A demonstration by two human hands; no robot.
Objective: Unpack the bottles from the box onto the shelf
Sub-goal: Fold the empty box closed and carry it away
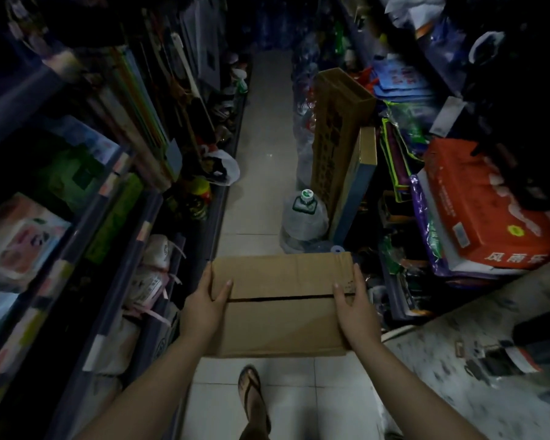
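A brown cardboard box [283, 325] with its top flaps closed is held in the air in front of me, above the tiled aisle floor. My left hand [205, 304] grips its left side, thumb on top. My right hand [353, 304] grips its right side, thumb also on the top flap. A dark slit runs between the two flaps. The bottles inside are hidden. Dark shelves [131, 236] packed with goods run along the left of the aisle.
A large clear water jug [304, 220] stands on the floor ahead, next to tall upright cartons [334, 131]. A red carton [486, 204] and bags pile up on the right. A speckled counter [477, 338] is at lower right. My sandalled foot [251, 395] is below the box.
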